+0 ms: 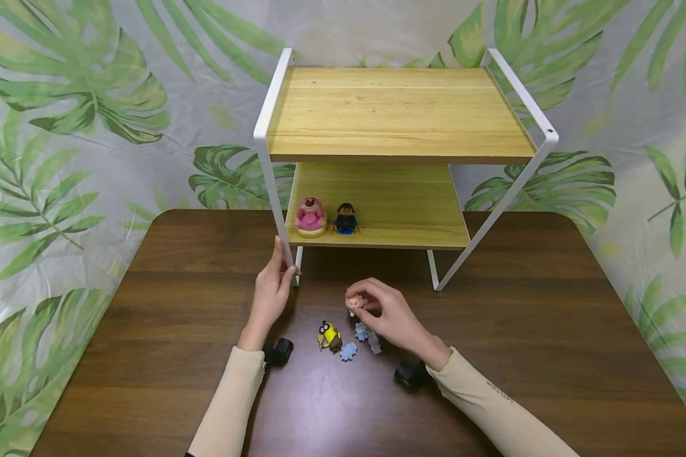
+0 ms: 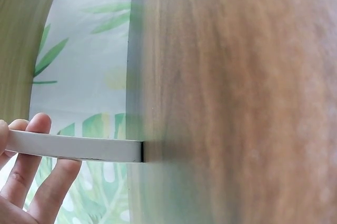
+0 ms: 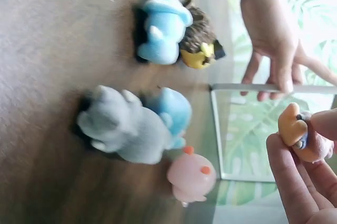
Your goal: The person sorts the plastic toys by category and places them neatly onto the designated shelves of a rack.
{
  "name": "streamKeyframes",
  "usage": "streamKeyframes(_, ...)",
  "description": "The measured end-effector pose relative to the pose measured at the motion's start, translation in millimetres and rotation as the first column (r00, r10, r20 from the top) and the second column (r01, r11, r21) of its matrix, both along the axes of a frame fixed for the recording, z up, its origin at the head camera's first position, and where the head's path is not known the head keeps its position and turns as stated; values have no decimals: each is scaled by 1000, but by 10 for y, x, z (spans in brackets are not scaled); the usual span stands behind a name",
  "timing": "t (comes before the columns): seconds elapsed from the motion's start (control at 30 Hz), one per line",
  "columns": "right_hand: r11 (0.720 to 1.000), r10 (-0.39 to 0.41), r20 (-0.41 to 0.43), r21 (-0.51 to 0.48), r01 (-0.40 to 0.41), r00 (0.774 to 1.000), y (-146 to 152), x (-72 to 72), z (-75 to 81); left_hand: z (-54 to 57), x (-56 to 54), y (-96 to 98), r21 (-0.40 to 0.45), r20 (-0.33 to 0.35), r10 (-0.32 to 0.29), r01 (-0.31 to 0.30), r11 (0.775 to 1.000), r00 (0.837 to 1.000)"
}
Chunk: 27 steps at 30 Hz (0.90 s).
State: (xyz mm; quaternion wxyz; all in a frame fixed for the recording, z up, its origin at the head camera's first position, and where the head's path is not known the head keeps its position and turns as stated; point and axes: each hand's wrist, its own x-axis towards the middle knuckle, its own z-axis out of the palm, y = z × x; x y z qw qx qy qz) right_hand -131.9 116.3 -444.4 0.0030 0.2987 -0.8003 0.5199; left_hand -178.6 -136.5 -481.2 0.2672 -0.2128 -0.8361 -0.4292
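My left hand (image 1: 270, 293) holds the front left leg of a white-framed shelf (image 1: 450, 244), with fingers on both sides of the white bar (image 2: 79, 146) in the left wrist view. Between thumb and fingertips, my right hand (image 1: 391, 315) pinches a small orange figurine (image 3: 293, 128), raised off the table. Below it on the table are a grey animal figurine (image 3: 124, 126), a pink figurine (image 3: 192, 177) with orange ears, a blue figurine (image 1: 361, 331), a light blue figurine (image 1: 348, 351) and a yellow goggled figure (image 1: 328, 335) with a brown lower part.
On the left of the lower shelf board (image 1: 408, 216) sit a pink bear toy (image 1: 311, 219) and a dark-clothed toy figure (image 1: 345, 219). The upper board (image 1: 400, 114) overhangs them. Both stand on a brown wooden table (image 1: 549, 330) before a leaf-print cloth (image 1: 63, 158).
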Motion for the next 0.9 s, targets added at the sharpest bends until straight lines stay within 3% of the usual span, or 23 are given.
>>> streamKeyframes(0.27,1000,-1,-3,-30,1,1000,-6,119,480,4,0,5,6,-2,-4,4,1000,1000)
streamKeyframes(0.63,994,-11,-49,-106,5,999,45,121,640,4,-7,1,8,-3,-8,8,1000,1000)
streamKeyframes(0.9,994,-50,-120,-107,37,992,78,109,720,3,-8,-1,10,8,-9,9,1000,1000)
